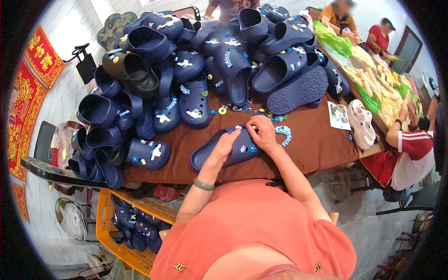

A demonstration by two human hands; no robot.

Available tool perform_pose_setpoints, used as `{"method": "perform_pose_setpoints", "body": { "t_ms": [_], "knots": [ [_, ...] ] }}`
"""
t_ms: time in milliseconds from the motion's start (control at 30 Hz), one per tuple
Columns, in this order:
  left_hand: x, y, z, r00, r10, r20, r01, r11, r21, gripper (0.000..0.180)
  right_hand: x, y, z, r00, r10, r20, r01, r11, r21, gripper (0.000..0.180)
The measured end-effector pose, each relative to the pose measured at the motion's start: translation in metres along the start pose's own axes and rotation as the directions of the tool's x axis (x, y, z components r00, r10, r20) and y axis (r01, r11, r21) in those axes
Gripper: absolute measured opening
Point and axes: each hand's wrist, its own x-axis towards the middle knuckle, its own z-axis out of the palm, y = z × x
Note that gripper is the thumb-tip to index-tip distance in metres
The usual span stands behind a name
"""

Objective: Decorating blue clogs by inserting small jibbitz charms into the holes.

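Note:
A navy clog [204, 153] lies on the brown cloth in front of me, toe to the right. My left hand [226, 147] grips it around the foot opening, fingers partly hidden by the shoe. My right hand [262, 134] is closed over the top of the toe part, fingertips bent down against it; whether a small piece is between them is hidden. Small coloured charms [248, 149] sit on the clog's near side. Just right of my right hand lie blue arched charms [284, 135]. Loose round charms [223, 111] are scattered beyond the clog.
Navy clogs [231, 60] are heaped across the far side and left of the table [322, 154]. A white clog [360, 123] and a picture card [339, 115] lie at right. A yellow crate [103, 224] holds more clogs below left. Several people work at the right table.

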Motion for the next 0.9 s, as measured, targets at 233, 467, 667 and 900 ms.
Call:
{"method": "perform_pose_setpoints", "body": {
  "t_ms": [233, 467, 667, 900],
  "knots": [
    [-0.007, 0.002, 0.000, 0.999, -0.041, -0.020, 0.040, 0.999, -0.022, 0.031, -0.018, 0.008, 0.006, 1.000, 0.023, -0.016, -0.021, 0.996, 0.086, 0.015],
    [-0.003, 0.008, 0.002, 0.996, -0.081, -0.039, 0.080, 0.997, -0.020, 0.058, 0.002, 0.013, 0.008, 0.989, 0.079, 0.124, -0.063, 0.990, -0.125, 0.014],
    [0.004, 0.006, 0.006, 0.993, -0.041, -0.110, 0.030, 0.995, -0.097, 0.062, 0.049, 0.019, 0.019, 0.741, 0.306, 0.598, -0.110, 0.934, -0.341, 0.031],
    [-0.003, 0.009, 0.009, 0.991, -0.035, -0.129, 0.016, 0.989, -0.145, 0.062, 0.043, 0.013, 0.013, 0.705, 0.065, 0.707, -0.182, 0.979, 0.090, 0.037]
  ]
}}
